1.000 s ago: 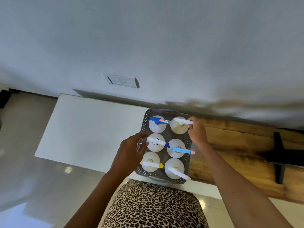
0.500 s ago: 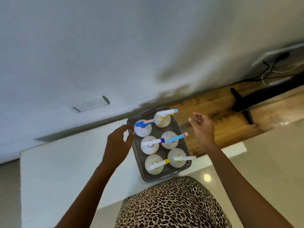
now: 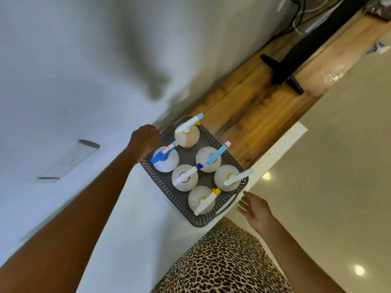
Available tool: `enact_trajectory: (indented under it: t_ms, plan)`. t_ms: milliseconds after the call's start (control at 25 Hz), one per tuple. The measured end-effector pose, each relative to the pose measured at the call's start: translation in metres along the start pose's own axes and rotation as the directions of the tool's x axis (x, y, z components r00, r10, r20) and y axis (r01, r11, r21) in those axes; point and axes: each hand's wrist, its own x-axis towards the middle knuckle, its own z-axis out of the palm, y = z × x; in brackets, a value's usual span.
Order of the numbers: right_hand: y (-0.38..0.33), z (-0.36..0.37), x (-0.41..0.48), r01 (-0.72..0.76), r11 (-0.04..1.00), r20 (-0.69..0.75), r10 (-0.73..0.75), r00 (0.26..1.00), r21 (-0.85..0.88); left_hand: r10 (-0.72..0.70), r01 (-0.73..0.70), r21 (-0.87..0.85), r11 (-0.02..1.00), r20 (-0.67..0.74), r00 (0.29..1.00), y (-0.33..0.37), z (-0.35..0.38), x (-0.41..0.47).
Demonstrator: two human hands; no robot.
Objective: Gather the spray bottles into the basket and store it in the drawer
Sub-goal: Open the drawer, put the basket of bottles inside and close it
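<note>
A dark grey perforated basket [image 3: 161,187] stands on the white cabinet top [image 3: 131,218], near its front edge. Several pale round spray bottles stand upright inside it, among them one with a blue trigger [image 3: 166,160] and one with a yellow collar [image 3: 187,136]. My left hand [image 3: 145,139] reaches over the top, its fingers curled at the basket's far-left rim by the far handle. With fingers spread and holding nothing, my right hand [image 3: 255,209] hovers just off the near handle slot.
A wooden counter [image 3: 254,106] adjoins the white top on the right and carries a black stand [image 3: 283,68] with cables behind. A wall socket [image 3: 69,159] sits on the grey wall. Glossy tiled floor [image 3: 338,166] lies to the right.
The view has tilted and swung right. My left hand slid along the rim from the basket's left side to its far corner. My right hand dropped from beside the bottles to the near handle.
</note>
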Motion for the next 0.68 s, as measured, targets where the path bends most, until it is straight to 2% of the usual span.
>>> enact_trajectory:
  t_ms: [80, 160, 240, 320, 400, 480, 680]
  plan:
    - [0.022, 0.009, 0.016, -0.073, 0.997, 0.009, 0.073, 0.997, 0.001, -0.031, 0.028, 0.073, 0.997, 0.040, 0.999, -0.002, 0.009, 0.032]
    - [0.036, 0.018, 0.030, -0.111, 0.994, 0.024, 0.111, 0.994, 0.002, -0.016, -0.004, 0.225, 0.974, 0.085, 0.996, -0.009, 0.020, 0.058]
    - [0.046, 0.026, 0.042, -0.118, 0.993, 0.018, 0.119, 0.993, -0.010, -0.017, -0.048, 0.366, 0.929, 0.172, 0.985, -0.022, 0.035, 0.082]
    - [0.051, 0.029, 0.050, -0.098, 0.995, 0.004, 0.098, 0.995, -0.031, -0.039, -0.059, 0.434, 0.899, 0.214, 0.976, -0.038, 0.050, 0.101]
    - [0.054, 0.028, 0.054, -0.074, 0.995, -0.034, 0.072, 0.997, -0.070, -0.057, -0.020, 0.386, 0.922, 0.185, 0.981, -0.049, 0.060, 0.111]
    - [0.055, 0.027, 0.056, -0.053, 0.992, -0.079, 0.044, 0.996, -0.117, -0.059, 0.030, 0.312, 0.950, 0.084, 0.995, -0.056, 0.068, 0.114]
    - [0.054, 0.027, 0.061, -0.024, 0.976, -0.130, -0.005, 0.992, -0.217, 0.005, -0.007, 0.350, 0.937, 0.008, 1.000, -0.065, 0.072, 0.106]
